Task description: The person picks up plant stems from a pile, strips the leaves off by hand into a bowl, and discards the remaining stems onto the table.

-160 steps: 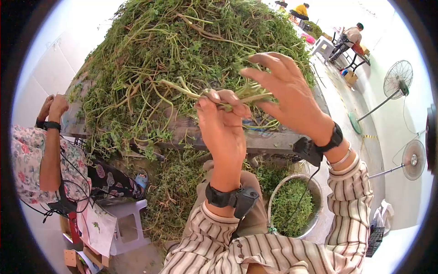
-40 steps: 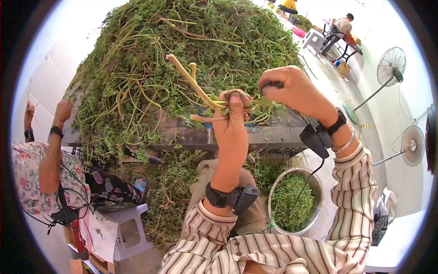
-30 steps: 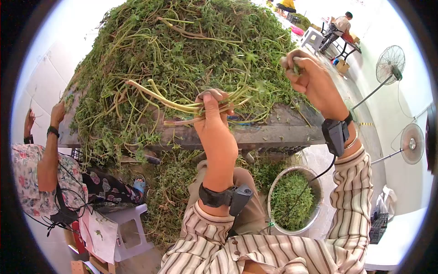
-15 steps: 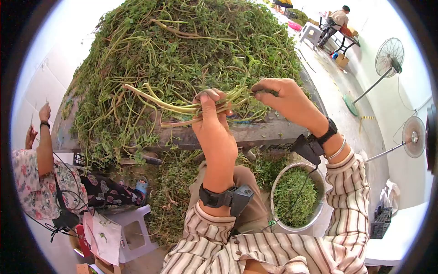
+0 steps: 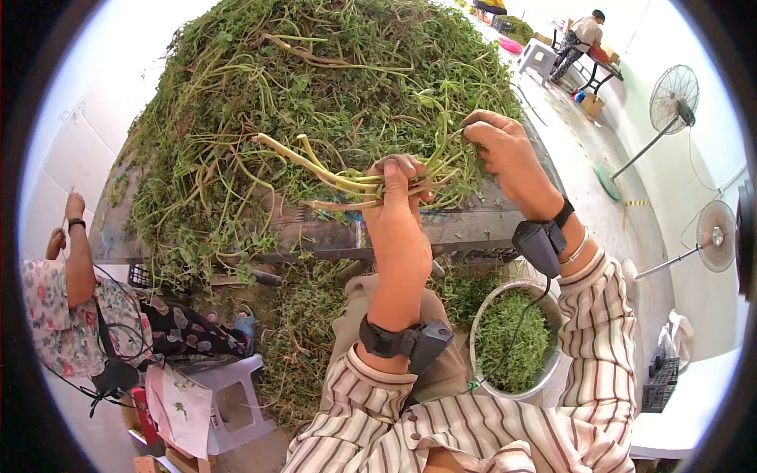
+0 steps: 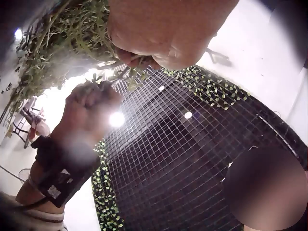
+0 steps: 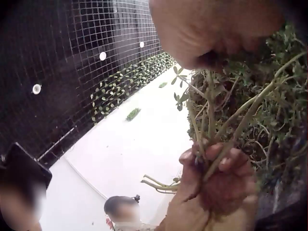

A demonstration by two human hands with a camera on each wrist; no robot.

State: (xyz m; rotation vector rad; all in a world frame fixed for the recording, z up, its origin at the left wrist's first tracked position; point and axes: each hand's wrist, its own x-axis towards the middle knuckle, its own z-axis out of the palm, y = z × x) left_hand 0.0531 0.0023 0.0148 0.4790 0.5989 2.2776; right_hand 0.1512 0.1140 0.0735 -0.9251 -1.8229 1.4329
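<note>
A bunch of green stems (image 5: 315,169) is held over the near edge of a counter (image 5: 473,229).
The left hand (image 5: 398,197) grips the stems, which lie crosswise, bare ends left, leafy tips beside the right hand (image 5: 511,165); whether its curled fingers pinch any, one cannot tell.

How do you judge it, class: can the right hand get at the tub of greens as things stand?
Probably yes: the tub stands open below the table edge, on the same side as the right hand; only a thin cable crosses it in view.
</note>
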